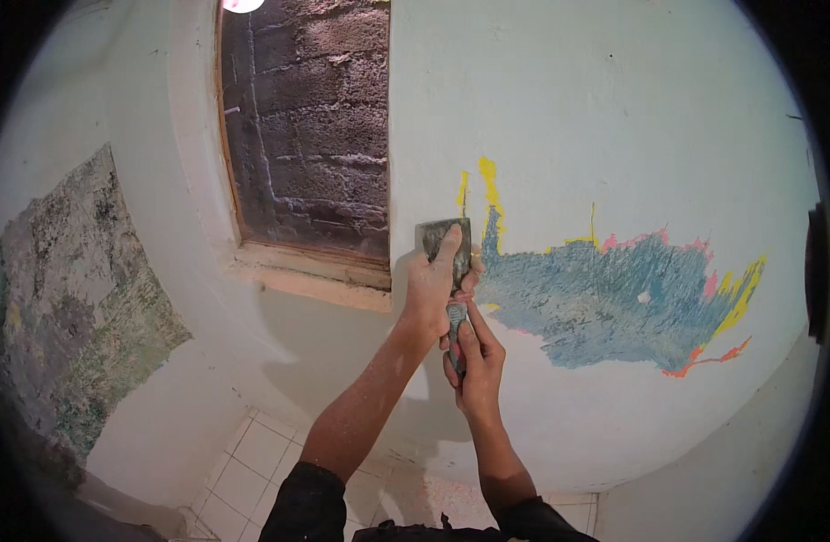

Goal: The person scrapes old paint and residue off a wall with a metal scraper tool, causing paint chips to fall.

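Note:
Both of my hands are on one putty knife (461,265), a scraper with a wide dark blade and a grey handle. My left hand (434,288) wraps the blade, its thumb lying along the face near the top edge. Lower down, my right hand (481,369) grips the handle. The blade's wide edge points up the pale painted wall (543,115), just left of two yellow-edged strips. Right of the blade spreads a scraped blue-grey patch (591,305) with yellow, pink and orange paint along its ragged borders.
A wood-framed window (306,135) stands left of my hands, rough block masonry behind it, with a protruding sill (313,281) below. On the left wall is a large scraped grey-green patch (83,298). White floor tiles (242,474) lie below, and reddish flakes (455,498) are scattered near the wall's foot.

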### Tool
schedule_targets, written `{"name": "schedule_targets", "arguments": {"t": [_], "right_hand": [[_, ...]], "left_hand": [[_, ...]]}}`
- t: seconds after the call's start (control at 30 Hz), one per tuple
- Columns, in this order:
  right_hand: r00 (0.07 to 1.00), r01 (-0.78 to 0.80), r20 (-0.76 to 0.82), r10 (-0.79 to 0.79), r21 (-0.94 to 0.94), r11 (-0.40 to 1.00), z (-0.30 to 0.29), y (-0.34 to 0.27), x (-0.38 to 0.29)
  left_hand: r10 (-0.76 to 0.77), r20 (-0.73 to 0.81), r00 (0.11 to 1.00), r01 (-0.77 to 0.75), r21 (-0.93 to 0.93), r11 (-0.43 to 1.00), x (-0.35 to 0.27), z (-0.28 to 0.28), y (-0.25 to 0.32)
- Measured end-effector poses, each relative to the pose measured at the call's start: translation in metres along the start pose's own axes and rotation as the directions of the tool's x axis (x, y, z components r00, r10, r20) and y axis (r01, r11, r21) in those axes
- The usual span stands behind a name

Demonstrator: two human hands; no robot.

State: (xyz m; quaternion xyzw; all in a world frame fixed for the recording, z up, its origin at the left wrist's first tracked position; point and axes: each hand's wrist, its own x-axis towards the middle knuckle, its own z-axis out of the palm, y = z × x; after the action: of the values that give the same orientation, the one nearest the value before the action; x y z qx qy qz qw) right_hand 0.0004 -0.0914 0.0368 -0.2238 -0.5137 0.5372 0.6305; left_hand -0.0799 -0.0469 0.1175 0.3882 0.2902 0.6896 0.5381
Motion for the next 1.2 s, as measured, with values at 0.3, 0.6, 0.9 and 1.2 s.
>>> {"name": "schedule_targets", "arguments": {"t": [0.3, 0.6, 0.9, 1.2], "right_hand": [[1.000, 0.024, 0.000, -0.024, 0.029, 0.999, 0.012, -0.012, 0.006], [0.999, 0.040, 0.022, -0.042, 0.085, 0.996, 0.017, -0.029, 0.022], [1.000, 0.021, 0.006, -0.022, 0.074, 0.997, 0.018, -0.036, 0.031], [0.999, 0.028, -0.031, -0.025, 0.090, 0.996, 0.011, -0.011, 0.011]], "left_hand": [[0.072, 0.063, 0.995, -0.074, 0.039, 0.996, 0.007, 0.000, 0.016], [0.076, 0.066, 0.995, -0.076, -0.001, 0.997, 0.019, 0.017, 0.038], [0.097, -0.013, 0.995, -0.097, 0.000, 0.995, 0.022, 0.022, 0.034], [0.022, 0.013, 1.000, -0.022, 0.063, 0.998, 0.007, 0.013, 0.022]]}}
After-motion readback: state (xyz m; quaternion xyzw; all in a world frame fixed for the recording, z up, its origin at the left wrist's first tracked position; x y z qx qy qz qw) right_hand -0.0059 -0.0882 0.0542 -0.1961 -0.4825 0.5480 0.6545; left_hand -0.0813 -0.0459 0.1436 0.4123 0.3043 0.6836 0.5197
